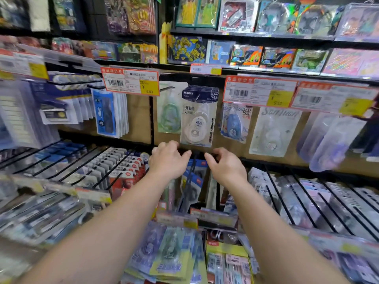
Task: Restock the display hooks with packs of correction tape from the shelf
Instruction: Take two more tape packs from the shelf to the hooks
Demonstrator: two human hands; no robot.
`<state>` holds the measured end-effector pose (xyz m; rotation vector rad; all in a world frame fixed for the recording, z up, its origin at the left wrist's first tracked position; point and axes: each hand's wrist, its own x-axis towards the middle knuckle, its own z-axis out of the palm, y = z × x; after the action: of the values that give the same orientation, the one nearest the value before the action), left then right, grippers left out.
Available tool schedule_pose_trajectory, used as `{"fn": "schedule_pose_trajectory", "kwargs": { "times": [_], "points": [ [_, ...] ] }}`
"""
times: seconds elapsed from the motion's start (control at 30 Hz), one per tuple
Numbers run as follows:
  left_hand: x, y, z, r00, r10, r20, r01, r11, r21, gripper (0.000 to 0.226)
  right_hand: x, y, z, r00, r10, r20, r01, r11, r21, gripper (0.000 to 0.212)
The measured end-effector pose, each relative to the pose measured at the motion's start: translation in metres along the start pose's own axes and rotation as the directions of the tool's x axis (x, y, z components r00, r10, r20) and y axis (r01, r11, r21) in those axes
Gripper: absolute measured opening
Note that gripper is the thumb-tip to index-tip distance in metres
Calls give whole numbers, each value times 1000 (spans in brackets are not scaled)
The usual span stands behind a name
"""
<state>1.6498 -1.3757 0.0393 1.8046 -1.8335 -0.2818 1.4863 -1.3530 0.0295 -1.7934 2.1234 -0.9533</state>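
White correction tape packs with dark blue headers (198, 115) hang together on a display hook at the centre of the brown back panel. Just below them, both my hands reach forward side by side. My left hand (168, 160) has its fingers curled, thumb pointing right. My right hand (224, 166) is curled too, thumb and forefinger close together near a black hook (191, 175) that runs between the hands. Nothing shows inside either hand. Blue-edged packs (198, 175) hang on the lower hook under my hands.
A pale green pack (170, 111) hangs to the left, a blue tape pack (233, 124) and a white pack (272, 132) to the right. Orange price tags (131, 80) stick out above. Rows of black hooks with packs (307, 193) fill the lower level; toy boxes (238, 15) stand on top shelves.
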Motion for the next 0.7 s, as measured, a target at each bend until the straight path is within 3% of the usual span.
{"fn": "schedule_pose_trajectory", "kwargs": {
  "times": [0.13,0.27,0.57,0.7],
  "points": [
    [-29,5,-5,993,105,54,-115,963,243,61,-28,3,-9,999,-32,13,34,981,-193,58],
    [-62,4,-12,984,167,68,-180,936,301,59,-63,2,-19,999,-44,-15,39,965,-259,60],
    [-162,-1,-17,963,214,164,-245,948,202,57,-159,21,-26,998,43,50,-25,949,-314,62],
    [-203,10,1,945,248,213,-283,947,153,59,-207,43,-46,995,97,5,-90,945,-315,56]
  ]
}}
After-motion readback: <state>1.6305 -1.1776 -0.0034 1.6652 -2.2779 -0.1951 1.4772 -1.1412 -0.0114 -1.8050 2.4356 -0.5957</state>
